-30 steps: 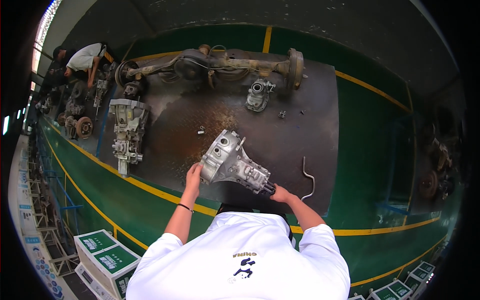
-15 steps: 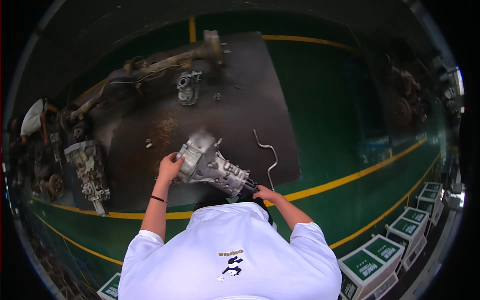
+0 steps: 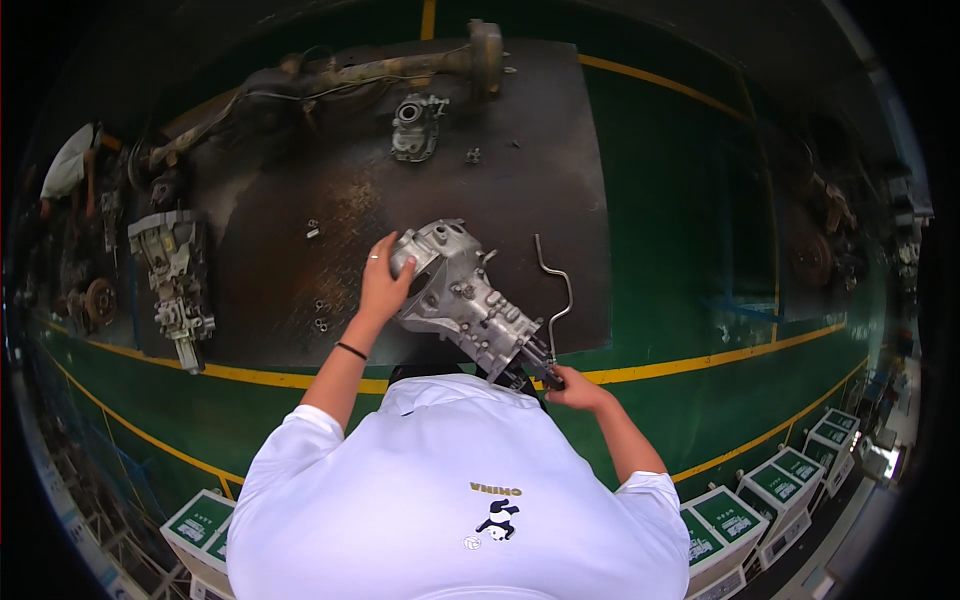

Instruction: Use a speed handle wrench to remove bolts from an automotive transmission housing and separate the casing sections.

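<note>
A silver-grey gearbox (image 3: 478, 305) lies tilted across my front, its wide housing to the far left and its narrow end toward my right. My left hand (image 3: 385, 283) grips the rim of the wide housing, thumb on the near side. My right hand (image 3: 577, 388) is closed around the dark shafts at the narrow end. To the right of the gearbox, a bent metal rod (image 3: 567, 290) rests on the dark metal table plate (image 3: 520, 190).
A smaller grey housing (image 3: 416, 130) lies farther back, near a long rusty axle (image 3: 370, 72). Another gearbox (image 3: 172, 270) sits at the left. Small metal parts (image 3: 313, 229) are scattered about. White cabinets with green tops (image 3: 780, 485) stand at the lower right. A person's light sleeve (image 3: 70, 160) shows far left.
The gearbox has turned, showing more of its upper wide housing. My left hand has shifted along its rim. Both hands keep hold, and the view has moved.
</note>
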A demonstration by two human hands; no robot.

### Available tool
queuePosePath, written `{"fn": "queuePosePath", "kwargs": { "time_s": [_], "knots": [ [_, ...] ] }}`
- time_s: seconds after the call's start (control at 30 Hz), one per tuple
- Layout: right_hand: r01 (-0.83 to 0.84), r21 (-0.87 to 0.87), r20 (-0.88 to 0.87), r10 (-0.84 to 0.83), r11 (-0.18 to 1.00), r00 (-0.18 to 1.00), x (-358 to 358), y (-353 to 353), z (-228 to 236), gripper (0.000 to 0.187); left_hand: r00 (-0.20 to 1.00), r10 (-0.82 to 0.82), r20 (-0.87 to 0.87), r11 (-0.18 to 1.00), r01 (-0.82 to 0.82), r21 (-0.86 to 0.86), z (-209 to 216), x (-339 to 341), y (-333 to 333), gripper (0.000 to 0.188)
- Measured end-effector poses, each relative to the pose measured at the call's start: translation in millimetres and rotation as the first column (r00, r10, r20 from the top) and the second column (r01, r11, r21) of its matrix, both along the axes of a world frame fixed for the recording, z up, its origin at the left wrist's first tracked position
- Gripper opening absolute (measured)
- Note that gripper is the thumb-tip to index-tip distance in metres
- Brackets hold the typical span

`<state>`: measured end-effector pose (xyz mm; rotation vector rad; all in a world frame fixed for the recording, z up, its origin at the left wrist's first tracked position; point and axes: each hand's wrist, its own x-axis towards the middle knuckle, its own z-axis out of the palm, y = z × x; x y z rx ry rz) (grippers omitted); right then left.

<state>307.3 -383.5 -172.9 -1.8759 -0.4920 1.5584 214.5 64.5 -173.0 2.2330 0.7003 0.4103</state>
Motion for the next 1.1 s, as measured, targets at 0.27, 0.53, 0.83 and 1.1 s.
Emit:
{"fn": "queuePosePath", "kwargs": {
  "time_s": [0.27,0.53,0.83,1.1],
  "knots": [
    [-0.157,-0.048,0.251,0.164,0.986,0.954,26.3,57.8,73.9,0.031,0.990,0.067,0.124,0.996,-0.073,0.045,-30.0,18.3,27.7,0.054],
    [-0.191,-0.005,0.468,0.170,0.982,0.867,11.0,118.9,109.0,0.027,0.957,0.170,0.235,0.967,-0.207,0.145,-49.3,55.8,75.2,0.047],
    [-0.348,-0.135,0.697,0.339,0.928,0.632,43.0,224.5,144.3,0.018,0.879,0.390,0.273,0.906,-0.420,0.057,-46.8,39.4,86.2,0.023],
    [-0.595,-0.278,0.755,0.555,0.754,0.350,74.0,358.3,154.9,0.019,0.890,0.373,0.262,0.925,-0.379,-0.031,-18.1,-19.3,61.0,0.019]
  ]
}}
